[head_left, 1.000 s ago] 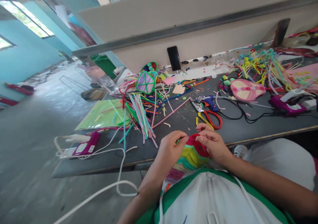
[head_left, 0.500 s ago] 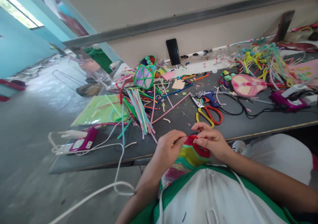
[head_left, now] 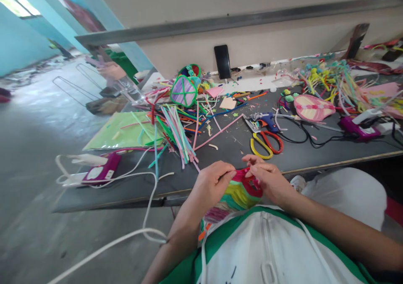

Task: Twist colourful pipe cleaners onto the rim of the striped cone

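Over my lap, beside the dark grey counter [head_left: 226, 147], my left hand [head_left: 213, 180] and right hand [head_left: 271, 182] pinch the red rim of a striped fuzzy pipe-cleaner fan [head_left: 238, 195]; it seems light, bendy, best held by its edges.

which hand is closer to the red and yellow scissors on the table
Right. The right hand lies just short of the scissors, on the person's side; the left hand is further off, down and to their left. Both pinch the striped craft piece.
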Action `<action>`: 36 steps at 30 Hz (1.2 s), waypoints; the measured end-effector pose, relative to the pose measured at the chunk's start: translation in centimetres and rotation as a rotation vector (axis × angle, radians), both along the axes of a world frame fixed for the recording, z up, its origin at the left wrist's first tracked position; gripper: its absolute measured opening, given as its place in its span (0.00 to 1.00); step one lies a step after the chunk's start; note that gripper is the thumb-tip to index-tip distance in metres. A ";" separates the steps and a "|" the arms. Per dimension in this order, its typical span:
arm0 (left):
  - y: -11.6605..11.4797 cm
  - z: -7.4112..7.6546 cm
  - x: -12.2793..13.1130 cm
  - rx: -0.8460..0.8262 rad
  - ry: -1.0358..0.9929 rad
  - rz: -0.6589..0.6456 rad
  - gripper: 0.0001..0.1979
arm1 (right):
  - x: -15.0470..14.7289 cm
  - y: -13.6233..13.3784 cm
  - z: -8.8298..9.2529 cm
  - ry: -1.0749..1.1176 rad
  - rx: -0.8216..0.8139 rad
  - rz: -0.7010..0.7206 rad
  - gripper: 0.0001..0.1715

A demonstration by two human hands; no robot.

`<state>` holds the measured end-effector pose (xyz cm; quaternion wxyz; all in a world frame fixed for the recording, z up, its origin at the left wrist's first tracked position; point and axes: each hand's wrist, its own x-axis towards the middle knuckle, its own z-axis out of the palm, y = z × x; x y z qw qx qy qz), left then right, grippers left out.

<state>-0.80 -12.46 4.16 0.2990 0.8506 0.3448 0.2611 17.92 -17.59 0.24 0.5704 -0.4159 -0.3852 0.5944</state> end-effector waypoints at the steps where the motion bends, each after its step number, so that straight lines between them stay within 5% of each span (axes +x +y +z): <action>1: -0.1 0.1 -0.2 0.014 0.008 -0.013 0.08 | 0.0 -0.1 0.1 -0.004 -0.002 0.024 0.12; 7: -0.6 0.1 -1.1 0.052 0.089 -0.153 0.11 | 1.1 1.0 2.3 -0.425 0.013 0.287 0.14; 15: -1.0 0.4 -1.5 0.148 0.205 -0.306 0.13 | 0.7 1.0 3.8 -1.272 0.412 0.204 0.10; 20: -1.4 0.5 -1.6 0.206 0.256 -0.319 0.13 | -0.1 -0.5 1.7 -1.099 0.362 -0.038 0.14; 23: -1.5 0.5 -1.5 0.212 0.277 -0.350 0.13 | 0.3 -0.7 0.9 -1.015 0.236 0.013 0.12; 26: -1.5 0.5 -1.1 0.204 0.320 -0.415 0.13 | 1.4 -0.1 1.5 -1.101 0.200 0.199 0.05; 30: -1.8 0.3 -0.4 0.198 0.299 -0.501 0.14 | 2.3 0.9 3.1 -0.995 0.221 0.734 0.15; 32: -2.2 0.2 -0.1 0.191 0.283 -0.529 0.14 | 2.0 1.1 3.5 -1.022 0.224 0.826 0.16; 34: -2.6 0.0 -0.1 0.180 0.277 -0.555 0.13 | 1.3 1.0 3.5 -1.108 0.211 0.736 0.14; 36: -2.8 -0.2 -0.3 0.155 0.270 -0.544 0.12 | 0.7 1.0 3.1 -1.154 0.155 0.496 0.09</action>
